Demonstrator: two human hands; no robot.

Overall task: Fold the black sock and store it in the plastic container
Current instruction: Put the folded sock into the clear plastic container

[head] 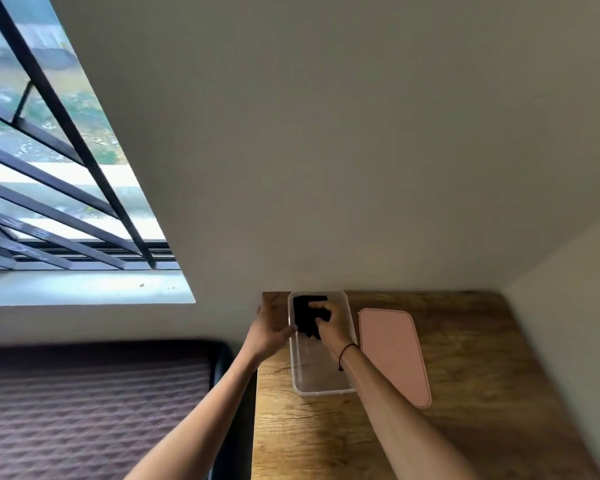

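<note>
A clear plastic container point(321, 384) stands on the wooden table point(482, 393) near its far left corner. The folded black sock point(305, 311) lies inside the container's far end. My right hand point(333, 323) reaches into the container and rests on the sock, fingers curled around its right side. My left hand point(271, 325) is outside the container, pressed against its left wall with the fingers around the rim. A thin black band circles my right wrist.
A pink lid point(392, 355) lies flat on the table just right of the container. A wall runs behind the table and another along its right side. Left of the table is a bed with a dark patterned cover point(94, 407). A barred window point(49, 174) is upper left.
</note>
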